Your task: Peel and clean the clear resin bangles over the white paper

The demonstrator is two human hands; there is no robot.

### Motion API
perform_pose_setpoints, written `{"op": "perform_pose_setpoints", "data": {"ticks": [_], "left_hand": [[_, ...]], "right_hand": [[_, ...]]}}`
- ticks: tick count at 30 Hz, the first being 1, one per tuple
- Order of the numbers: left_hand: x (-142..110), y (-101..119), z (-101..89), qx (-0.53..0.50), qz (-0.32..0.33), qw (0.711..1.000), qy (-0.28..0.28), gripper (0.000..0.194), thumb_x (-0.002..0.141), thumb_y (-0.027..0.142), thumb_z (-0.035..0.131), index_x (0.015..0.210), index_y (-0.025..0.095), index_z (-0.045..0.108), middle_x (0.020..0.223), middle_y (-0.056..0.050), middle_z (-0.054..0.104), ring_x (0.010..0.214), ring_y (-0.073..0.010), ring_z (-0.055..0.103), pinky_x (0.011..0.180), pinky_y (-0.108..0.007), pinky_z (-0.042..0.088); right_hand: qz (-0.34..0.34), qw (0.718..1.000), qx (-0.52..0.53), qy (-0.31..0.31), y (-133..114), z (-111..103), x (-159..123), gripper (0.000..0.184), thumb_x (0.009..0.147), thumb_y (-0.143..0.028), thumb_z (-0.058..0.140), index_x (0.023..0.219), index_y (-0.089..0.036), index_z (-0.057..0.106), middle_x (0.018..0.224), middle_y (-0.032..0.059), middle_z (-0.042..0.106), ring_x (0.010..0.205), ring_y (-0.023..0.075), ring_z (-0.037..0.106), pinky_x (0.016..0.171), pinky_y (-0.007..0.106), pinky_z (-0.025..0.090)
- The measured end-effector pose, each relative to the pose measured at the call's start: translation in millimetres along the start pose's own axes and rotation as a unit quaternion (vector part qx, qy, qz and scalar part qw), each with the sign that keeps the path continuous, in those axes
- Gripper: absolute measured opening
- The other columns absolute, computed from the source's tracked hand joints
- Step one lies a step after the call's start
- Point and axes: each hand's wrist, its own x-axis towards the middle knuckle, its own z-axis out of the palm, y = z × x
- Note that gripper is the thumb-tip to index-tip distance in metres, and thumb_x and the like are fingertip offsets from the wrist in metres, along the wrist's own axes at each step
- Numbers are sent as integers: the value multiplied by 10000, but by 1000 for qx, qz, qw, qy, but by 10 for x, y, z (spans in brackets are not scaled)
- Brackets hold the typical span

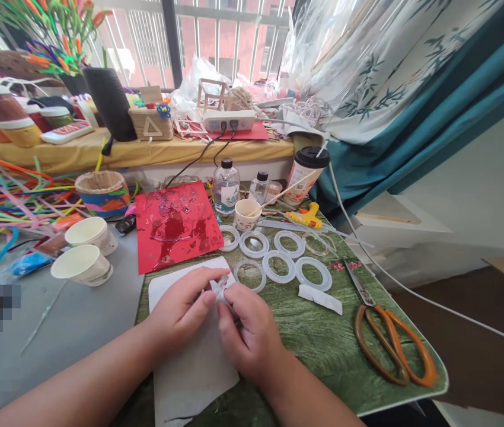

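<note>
My left hand (187, 305) and my right hand (249, 323) meet over a white paper sheet (194, 385). Both are closed, their fingertips pinching a small whitish, translucent piece (220, 287); its exact kind is not clear, and the fingers cover part of it. Just beyond my hands lie several translucent ring molds (278, 267) on the green table mat (318, 356). A rolled strip of white paper (320, 299) rests right of my right hand. Past my left hand, a red sheet (181, 228) carries glossy, clear splashes.
Orange-handled scissors (394, 344) lie at the right edge. Behind the rings are a paper cup (247, 214) with a wooden stick, a clear bottle (226, 190), a lidded drink cup (305, 175) and a yellow glue gun (308, 216). Two paper cups (82, 265) stand left, near colourful pipe cleaners (7, 201).
</note>
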Motion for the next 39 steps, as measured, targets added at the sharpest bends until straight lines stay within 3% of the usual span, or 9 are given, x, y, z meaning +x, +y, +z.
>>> {"op": "perform_pose_setpoints", "data": {"ticks": [6,11,14,18,24,28,30,34,39], "left_hand": [[28,22,33,-163,-103,973,130,507,1088,532,426,1362,189,681,1064,-92,775,848,-214,705,787,-336,580],[31,35,9,-4,-28,999,14,447,1062,474,501,1366,212,698,1175,-105,795,912,-236,737,883,-379,586],[30,44,-10,82,12,996,-34,434,1052,427,522,1407,238,687,1311,-101,777,1129,-277,733,1016,-419,563],[30,34,-4,88,-16,996,-11,440,1096,391,410,1368,226,714,1349,-94,771,1220,-279,720,1064,-429,552],[14,-2,38,44,-21,999,20,451,1081,482,461,1368,230,700,1387,-111,742,1272,-305,682,1106,-452,526],[15,10,60,-6,-59,998,21,466,1084,516,454,1344,237,723,1368,-101,753,1257,-302,683,1100,-443,516],[28,28,73,-68,-108,990,58,506,1082,551,442,1350,220,715,1315,-113,772,1098,-276,728,963,-401,572],[83,60,85,-215,-180,956,92,581,1059,619,452,1374,186,679,1201,-128,791,745,-182,684,644,-303,560],[102,40,72,-284,-216,933,44,597,1026,653,500,1372,204,687,1121,-103,790,677,-178,699,576,-302,584]], "right_hand": [[69,997,29,12,22,18,23,262,1008,-222,485,752,-237,433,723,-12,489,673,164,486,628,303,373],[196,974,100,46,97,2,58,220,1052,-302,466,900,-215,600,816,20,633,755,189,592,683,310,445],[109,993,23,33,57,0,42,233,1037,-227,449,830,-225,556,781,20,597,732,193,549,673,324,419],[-90,992,-65,-58,-26,14,-3,212,946,-140,490,761,-243,472,727,17,541,685,199,484,638,345,366],[61,995,-39,64,75,-25,53,259,1038,-190,440,785,-245,449,737,2,519,680,183,511,632,315,383],[-82,994,-55,-55,33,12,43,222,977,-150,474,781,-246,434,747,15,534,704,197,491,647,333,370],[-106,990,-36,-89,-2,40,22,221,943,-131,487,767,-246,421,741,12,532,700,193,485,634,327,361],[-11,999,13,-40,23,48,20,241,952,-158,485,733,-239,427,708,-4,500,670,174,479,622,309,363],[180,973,143,4,92,34,58,250,1020,-308,496,827,-206,617,791,30,639,739,188,576,671,302,440]]}}
